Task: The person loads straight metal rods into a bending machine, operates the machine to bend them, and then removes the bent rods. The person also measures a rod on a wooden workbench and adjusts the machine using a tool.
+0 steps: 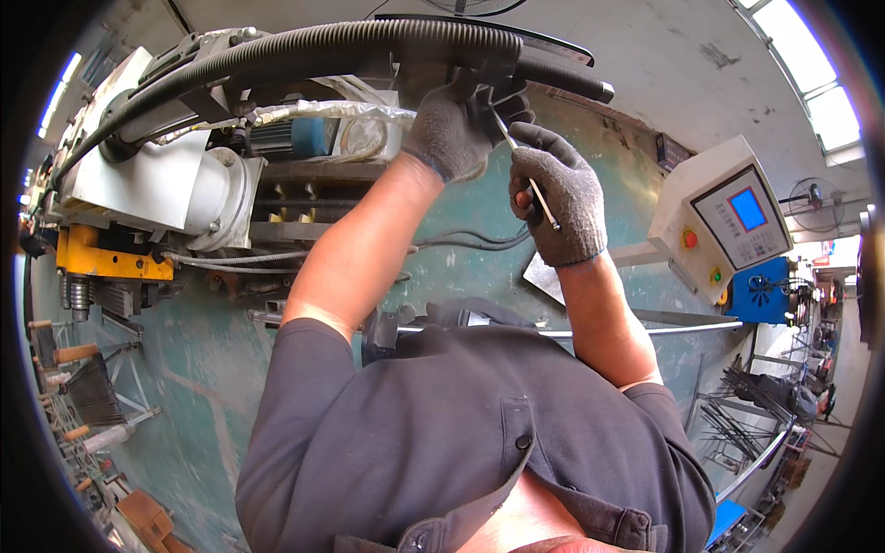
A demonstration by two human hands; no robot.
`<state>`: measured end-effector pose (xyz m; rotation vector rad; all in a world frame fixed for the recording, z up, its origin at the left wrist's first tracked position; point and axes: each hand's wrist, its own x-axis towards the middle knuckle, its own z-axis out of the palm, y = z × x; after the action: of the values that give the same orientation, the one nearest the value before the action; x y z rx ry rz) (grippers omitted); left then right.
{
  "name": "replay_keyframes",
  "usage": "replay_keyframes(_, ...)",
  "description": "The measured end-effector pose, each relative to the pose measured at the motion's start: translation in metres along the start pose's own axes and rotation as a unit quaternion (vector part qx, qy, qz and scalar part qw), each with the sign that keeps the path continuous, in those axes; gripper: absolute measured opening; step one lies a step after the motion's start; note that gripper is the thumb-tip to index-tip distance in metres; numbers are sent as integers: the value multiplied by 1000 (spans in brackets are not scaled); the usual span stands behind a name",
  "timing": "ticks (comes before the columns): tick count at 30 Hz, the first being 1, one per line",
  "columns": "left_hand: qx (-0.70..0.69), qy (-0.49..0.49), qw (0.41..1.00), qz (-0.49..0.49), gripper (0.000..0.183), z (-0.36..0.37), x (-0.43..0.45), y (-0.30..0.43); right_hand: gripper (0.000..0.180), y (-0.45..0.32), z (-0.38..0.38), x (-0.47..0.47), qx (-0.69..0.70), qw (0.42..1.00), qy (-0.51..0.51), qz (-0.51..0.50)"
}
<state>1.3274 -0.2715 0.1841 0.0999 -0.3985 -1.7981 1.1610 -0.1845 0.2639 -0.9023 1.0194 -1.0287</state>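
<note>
My right hand (568,200), in a grey knit work glove, is closed around a long L-shaped hex key (508,136). The key slants up and to the left, with its lower end sticking out past my palm. My left hand (449,131), gloved the same way, is raised beside the bent end of the key. It is up against a dark bracket (496,66) beneath a black corrugated hose (346,40). Shadow and the glove hide what the left fingertips touch, and the fastener there cannot be made out.
To the left stands a large machine with a white housing (138,186), a yellow block (114,256) and a blue motor (304,137). A control panel (733,214) on an arm is at the right. Cables (477,240) cross below my hands. A metal rail (684,327) runs close before me.
</note>
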Motion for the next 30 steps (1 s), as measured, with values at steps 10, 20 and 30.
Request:
replay_keyframes(10, 263, 24, 963, 53, 38, -27, 25, 14, 41, 26, -6, 19, 42, 999, 6, 22)
replay_keyframes(20, 723, -46, 615, 312, 30, -15, 42, 17, 28, 45, -12, 45, -15, 992, -129, 0)
replay_keyframes(30, 803, -74, 472, 357, 41, -35, 50, 18, 26, 51, 16, 37, 207, 972, -61, 93)
